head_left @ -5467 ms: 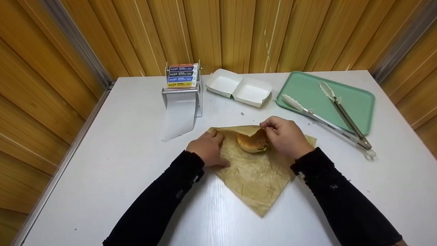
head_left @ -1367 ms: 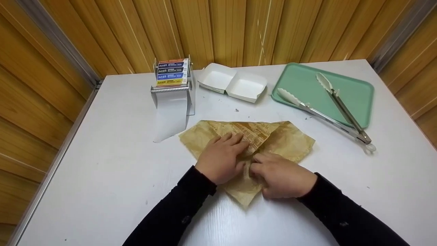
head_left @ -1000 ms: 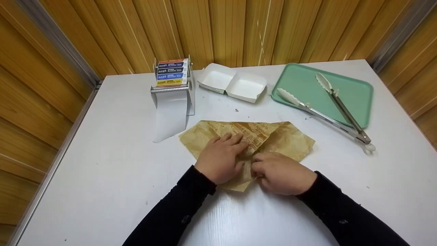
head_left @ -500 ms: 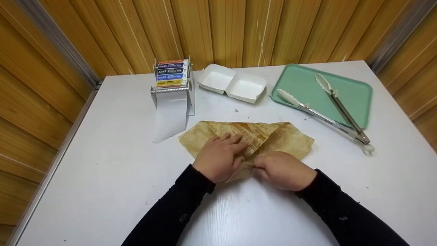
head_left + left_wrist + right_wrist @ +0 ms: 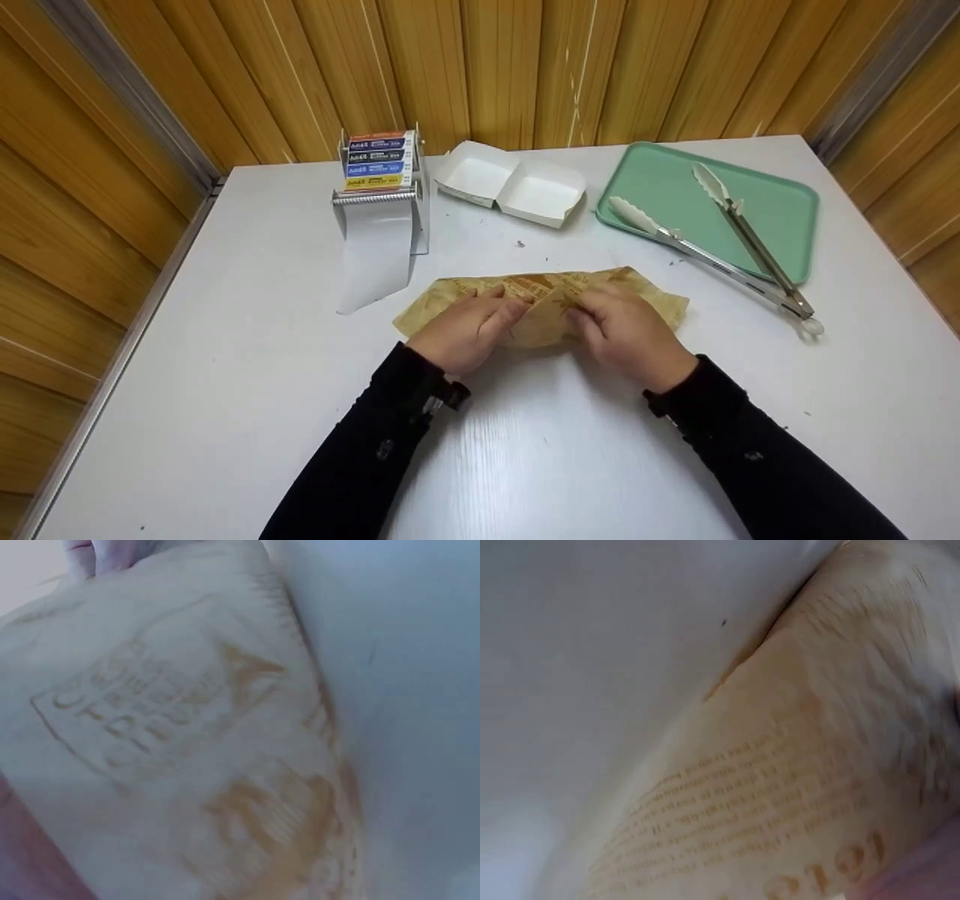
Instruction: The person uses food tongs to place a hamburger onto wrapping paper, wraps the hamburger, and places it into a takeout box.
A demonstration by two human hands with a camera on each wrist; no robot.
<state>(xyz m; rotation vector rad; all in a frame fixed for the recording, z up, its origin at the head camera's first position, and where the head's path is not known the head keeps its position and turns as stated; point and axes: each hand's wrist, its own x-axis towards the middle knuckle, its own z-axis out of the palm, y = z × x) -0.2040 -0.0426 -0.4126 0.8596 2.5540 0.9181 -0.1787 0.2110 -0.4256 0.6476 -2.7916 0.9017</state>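
The tan paper wrapper [image 5: 544, 324], creased and printed in darker brown (some lettering blurred), lies on the white surface [image 5: 487, 465], near flap folded up, ends spreading sideways.

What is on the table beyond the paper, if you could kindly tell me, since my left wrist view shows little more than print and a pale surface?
Observer: In the head view, an open white box stands on the table, beyond the paper.

Operator: Thank you; could you also say what lies to the right of that box?

Observer: A green tray, with metal tongs lying partly on it.

Operator: And may I ask what the right hand is doing?

Observer: It pinches a fold of the paper, to the right of the left hand.
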